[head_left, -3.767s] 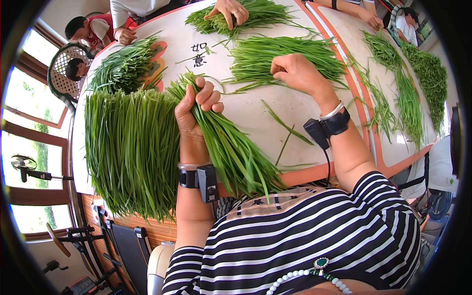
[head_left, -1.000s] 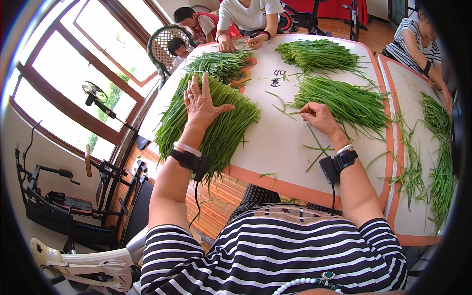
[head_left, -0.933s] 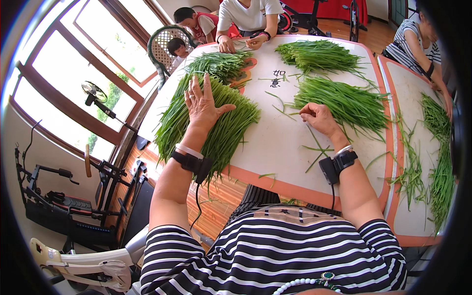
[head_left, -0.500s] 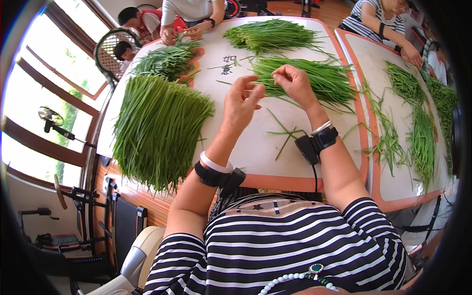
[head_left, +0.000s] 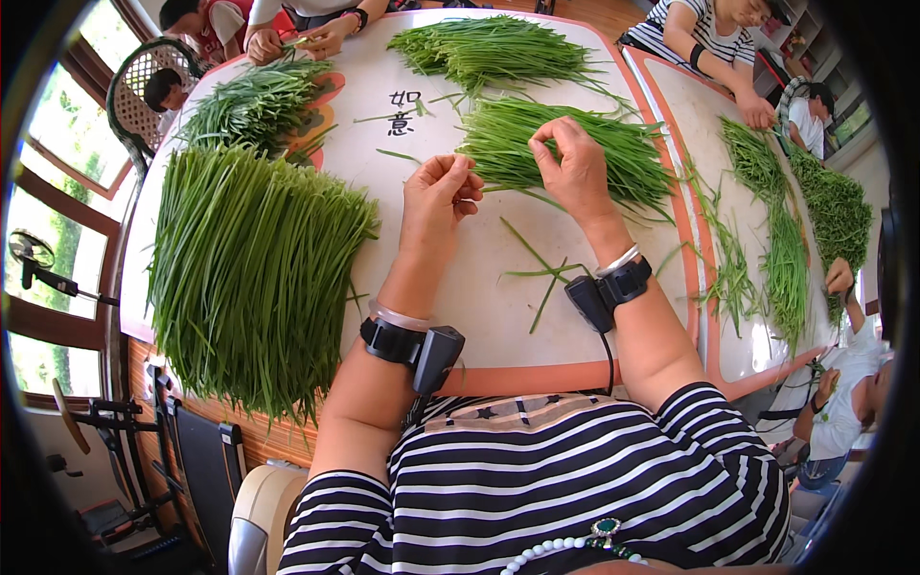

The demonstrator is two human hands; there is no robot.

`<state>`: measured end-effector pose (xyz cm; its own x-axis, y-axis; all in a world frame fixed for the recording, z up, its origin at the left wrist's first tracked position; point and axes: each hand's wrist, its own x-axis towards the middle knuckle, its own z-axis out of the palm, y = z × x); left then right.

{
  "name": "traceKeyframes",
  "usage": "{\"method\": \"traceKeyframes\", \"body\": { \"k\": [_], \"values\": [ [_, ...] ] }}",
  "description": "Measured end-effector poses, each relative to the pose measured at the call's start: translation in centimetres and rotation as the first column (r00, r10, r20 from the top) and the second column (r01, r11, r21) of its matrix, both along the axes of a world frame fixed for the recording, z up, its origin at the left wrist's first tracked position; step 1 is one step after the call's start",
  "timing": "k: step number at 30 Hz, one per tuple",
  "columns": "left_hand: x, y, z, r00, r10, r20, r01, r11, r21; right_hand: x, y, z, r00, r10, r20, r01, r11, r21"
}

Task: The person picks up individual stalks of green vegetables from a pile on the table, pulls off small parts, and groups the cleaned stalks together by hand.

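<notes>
I've got bright windows [head_left: 72, 225] left of the table [head_left: 484, 331], lattice-backed chair [head_left: 142, 77] by its far-left edge, wood-look floor [head_left: 271, 441] below.

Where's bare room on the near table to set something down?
Between the crossed blades and the orange rim; also between the big pile and the left hand. Crowded: beyond the right hand, with the right pile and far pile.

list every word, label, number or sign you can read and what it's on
Two large black characters, one above the other, on the white tabletop: clear, but I won't copy them out.
Red vest, upper left: any lettering is too blurred to read.
Black wrist boxes: any marking is too small to read.
</notes>
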<state>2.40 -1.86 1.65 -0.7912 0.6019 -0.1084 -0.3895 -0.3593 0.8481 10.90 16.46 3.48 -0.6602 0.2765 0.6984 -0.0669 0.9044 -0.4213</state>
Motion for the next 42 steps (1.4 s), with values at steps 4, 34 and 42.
{"method": "traceKeyframes", "body": {
  "k": [4, 34, 42],
  "values": [
    [-0.8, -0.4, -0.7, 0.989, -0.137, 0.050, 0.138, 0.990, -0.011, 0.2, -2.5, 2.3, 0.991, 0.101, 0.087, -0.083, 0.979, -0.186],
    [-0.3, -0.6, -0.4, 0.961, -0.160, 0.226, 0.114, 0.973, 0.200, 0.6, -3.4, 2.2, 0.896, 0.331, 0.296, -0.240, 0.922, -0.303],
    [-0.1, -0.2, 0.0, 0.980, 0.144, 0.141, -0.153, 0.987, 0.055, -0.1, -2.3, -0.7, 0.965, -0.010, 0.260, -0.018, 0.994, 0.104]
  ]
}}
